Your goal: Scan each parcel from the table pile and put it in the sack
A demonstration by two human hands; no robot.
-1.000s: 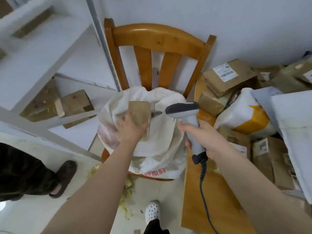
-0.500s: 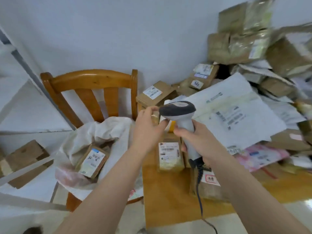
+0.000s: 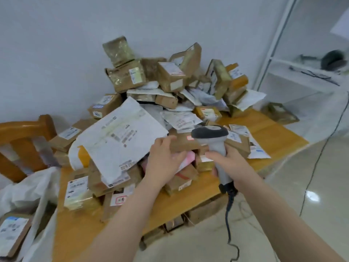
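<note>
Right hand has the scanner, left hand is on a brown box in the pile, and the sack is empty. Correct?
Not quite. The sack is not empty: the head view shows a labelled parcel lying in it. The rest holds: the right hand grips the scanner and the left hand grips the brown box in the pile.

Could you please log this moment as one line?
left hand: grips box | right hand: holds scanner | sack: parcel inside

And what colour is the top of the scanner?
Dark grey scanner top, pale grey handle; head view.
</note>
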